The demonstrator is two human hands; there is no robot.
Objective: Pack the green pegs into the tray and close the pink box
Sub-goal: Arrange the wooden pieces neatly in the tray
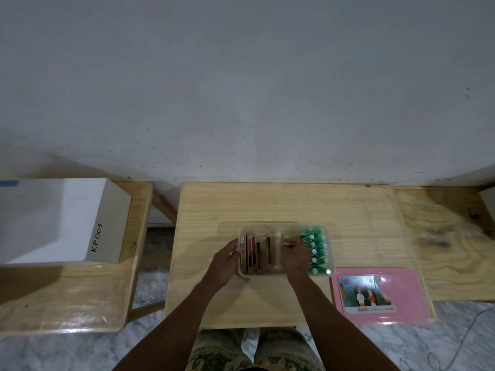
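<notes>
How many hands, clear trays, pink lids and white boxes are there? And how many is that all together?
hands: 2, the left hand and the right hand
clear tray: 1
pink lid: 1
white box: 1
total: 5
The green pegs in the tray are too blurry to count.

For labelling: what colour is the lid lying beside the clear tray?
The lid is pink; head view.

Grey speckled wall [241,76]; pale wooden table [267,204] against it; wooden side table [80,290] left, bearing white box [53,223] marked KP003; plywood surface [442,223] right; marbled floor [150,295] below
</notes>
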